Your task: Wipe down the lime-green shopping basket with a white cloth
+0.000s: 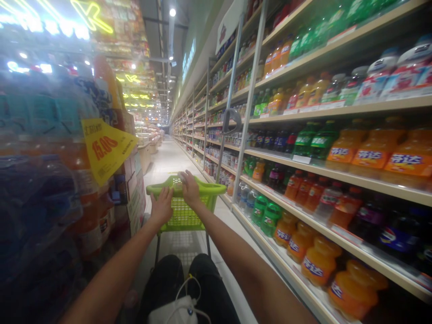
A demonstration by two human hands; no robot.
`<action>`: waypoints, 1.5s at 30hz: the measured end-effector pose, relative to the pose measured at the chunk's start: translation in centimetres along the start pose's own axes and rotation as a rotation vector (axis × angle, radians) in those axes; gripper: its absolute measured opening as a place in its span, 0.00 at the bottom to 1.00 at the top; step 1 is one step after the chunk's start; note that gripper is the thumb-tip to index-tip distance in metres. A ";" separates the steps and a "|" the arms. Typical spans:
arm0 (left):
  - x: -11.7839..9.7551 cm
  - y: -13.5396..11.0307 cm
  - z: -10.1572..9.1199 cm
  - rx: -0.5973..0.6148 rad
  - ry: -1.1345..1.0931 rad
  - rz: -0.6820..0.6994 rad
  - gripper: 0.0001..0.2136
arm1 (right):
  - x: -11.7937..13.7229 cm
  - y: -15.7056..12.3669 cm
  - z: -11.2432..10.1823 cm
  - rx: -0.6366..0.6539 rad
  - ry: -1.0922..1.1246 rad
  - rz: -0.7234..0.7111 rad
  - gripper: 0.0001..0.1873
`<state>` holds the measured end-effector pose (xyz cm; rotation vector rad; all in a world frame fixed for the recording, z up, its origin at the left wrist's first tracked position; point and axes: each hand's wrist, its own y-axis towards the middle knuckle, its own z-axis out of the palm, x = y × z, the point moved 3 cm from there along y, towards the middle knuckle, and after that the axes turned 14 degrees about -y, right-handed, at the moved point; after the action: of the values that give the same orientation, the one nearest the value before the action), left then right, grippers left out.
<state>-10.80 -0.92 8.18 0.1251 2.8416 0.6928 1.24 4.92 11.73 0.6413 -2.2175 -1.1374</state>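
Observation:
A lime-green plastic shopping cart (184, 218) stands in front of my legs, its basket walls full of small holes. My left hand (162, 204) bends its fingers over the near rim, left of the middle. Just to the right, my right hand (190, 189) rests its palm side against the same rim. Its fingers rise above the rim, loosely bent and a little apart, with nothing between them. On my lap lies a white device (173, 311) with a looped white cable.
Shelves of bottled drinks (317, 139) line the right side, with orange soda bottles (319, 261) low down. Stacked bottle packs (37, 193) stand close on the left, bearing a yellow price sign (106, 148). A tiled aisle (165, 153) runs ahead between them.

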 end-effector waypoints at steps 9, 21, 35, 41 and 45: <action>0.2 -0.1 -0.1 0.028 0.035 0.010 0.33 | -4.5 -2.9 -1.2 0.181 -0.337 -0.171 0.29; -0.2 0.3 -0.6 0.008 -0.005 -0.013 0.31 | -9.0 -3.5 -0.8 0.052 -0.254 -0.027 0.29; -1.7 0.9 -0.1 0.092 -0.018 -0.016 0.34 | -8.1 -2.3 -2.0 0.251 -0.434 0.023 0.24; -2.1 1.2 -0.1 0.070 -0.042 -0.053 0.33 | -8.4 -2.3 -2.2 0.132 -0.304 0.113 0.31; -1.7 1.2 0.1 0.074 -0.039 -0.043 0.33 | -6.2 -2.0 -1.2 0.071 -0.198 0.058 0.31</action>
<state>-9.06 -0.05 9.02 0.0880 2.8248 0.5699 6.87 7.11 9.03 0.5089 -2.4359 -1.1401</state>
